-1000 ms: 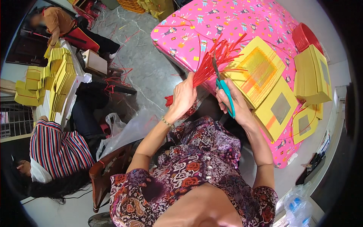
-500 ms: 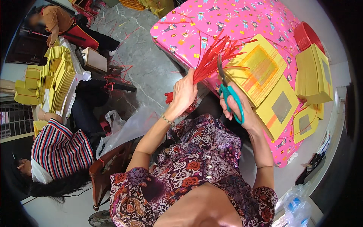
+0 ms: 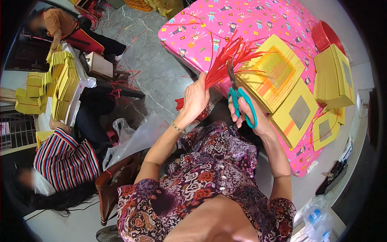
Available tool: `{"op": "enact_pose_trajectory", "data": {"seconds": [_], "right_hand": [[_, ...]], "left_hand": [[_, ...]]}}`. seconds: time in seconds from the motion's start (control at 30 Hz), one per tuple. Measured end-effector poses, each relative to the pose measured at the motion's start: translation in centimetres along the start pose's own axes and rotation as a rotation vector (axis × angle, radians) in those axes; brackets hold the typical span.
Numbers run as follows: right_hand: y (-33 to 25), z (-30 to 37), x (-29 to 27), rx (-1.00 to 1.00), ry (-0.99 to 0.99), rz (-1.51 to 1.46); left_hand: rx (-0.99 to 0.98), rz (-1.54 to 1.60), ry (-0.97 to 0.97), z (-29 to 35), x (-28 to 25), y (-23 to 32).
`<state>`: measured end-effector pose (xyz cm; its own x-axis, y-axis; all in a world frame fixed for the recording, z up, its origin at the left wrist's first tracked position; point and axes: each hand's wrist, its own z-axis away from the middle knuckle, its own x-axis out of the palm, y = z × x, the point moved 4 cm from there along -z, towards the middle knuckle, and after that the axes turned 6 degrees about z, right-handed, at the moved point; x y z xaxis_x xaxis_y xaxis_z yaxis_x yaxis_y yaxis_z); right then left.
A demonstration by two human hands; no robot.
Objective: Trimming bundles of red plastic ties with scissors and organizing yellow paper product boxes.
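Note:
My left hand (image 3: 196,99) is closed round a thick bundle of red plastic strips (image 3: 225,60), whose loose ends fan out over the table edge. The other end of the bundle hangs below my fist. In my right hand (image 3: 258,119) is a pair of scissors (image 3: 242,104) with teal handles. Their dark blades are slightly apart and point up toward the fanned strips; whether they touch them I cannot tell. Just right of the scissors lies a stack of yellow paper sheets (image 3: 274,68) with an orange-bordered gold square. Another yellow stack (image 3: 299,115) with a silver square sits nearer me.
A pink patterned cloth (image 3: 193,36) covers the table. At its right stand upright yellow paper bundles (image 3: 332,76) and a red basket (image 3: 322,36). On the left, two people work by a table with yellow paper stacks (image 3: 66,84). A wooden chair (image 3: 115,181) stands beside me.
The scissors have turned more upright and shifted slightly left, their blades now nearer the red strips. My left hand keeps its hold almost unmoved.

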<state>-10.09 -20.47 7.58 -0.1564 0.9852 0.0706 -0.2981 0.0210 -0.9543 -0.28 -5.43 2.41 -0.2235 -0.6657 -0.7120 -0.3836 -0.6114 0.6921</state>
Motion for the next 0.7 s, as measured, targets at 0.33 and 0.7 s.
{"op": "enact_pose_trajectory", "data": {"seconds": [0.33, 0.7], "right_hand": [[0.2, -0.8, -0.6, 0.004, 0.026, -0.137], [-0.7, 0.7, -0.7, -0.024, 0.063, -0.263]], "left_hand": [[0.003, -0.014, 0.0, 0.3, 0.1, 0.2], [-0.003, 0.004, 0.02, 0.3, -0.1, -0.3]]}}
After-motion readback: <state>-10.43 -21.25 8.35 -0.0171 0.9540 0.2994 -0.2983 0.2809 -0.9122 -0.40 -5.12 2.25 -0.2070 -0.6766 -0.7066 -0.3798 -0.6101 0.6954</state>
